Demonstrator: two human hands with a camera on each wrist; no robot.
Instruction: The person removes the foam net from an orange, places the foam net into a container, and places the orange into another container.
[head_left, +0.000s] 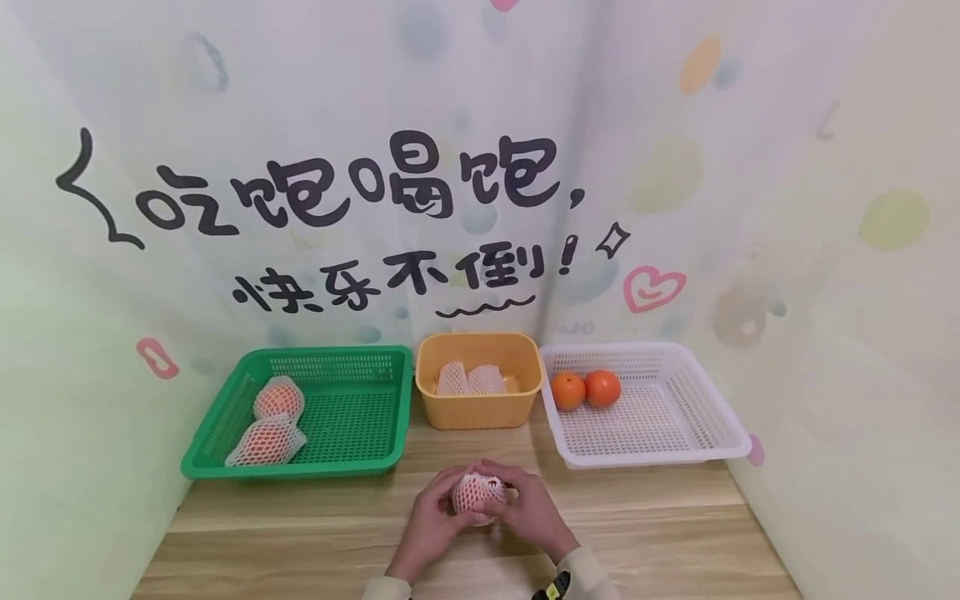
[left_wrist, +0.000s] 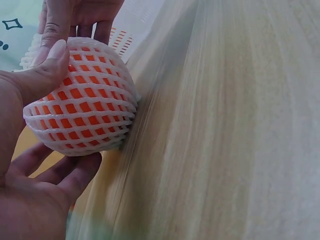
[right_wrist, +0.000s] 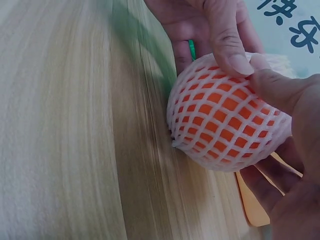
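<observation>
An orange in a white foam net sleeve [head_left: 476, 493] is held between both hands, low over the table's front middle. My left hand [head_left: 435, 523] grips it from the left, thumb on the near side and fingers around the far side. The right hand [head_left: 531, 510] holds it the same way from the right. In the left wrist view, the netted orange [left_wrist: 82, 102] shows orange skin through the mesh, and both thumbs meet near the sleeve's gathered end. From the right wrist view, the netting [right_wrist: 220, 117] covers the visible side of the fruit.
A green basket [head_left: 397, 417] at the left holds two netted fruits [head_left: 270, 440]. In the middle, a yellow bin [head_left: 480, 411] contains foam net sleeves [head_left: 486, 380]. Two bare oranges [head_left: 602, 388] lie in a white basket [head_left: 652, 457] at the right. Walls enclose the wooden table [head_left: 300, 525].
</observation>
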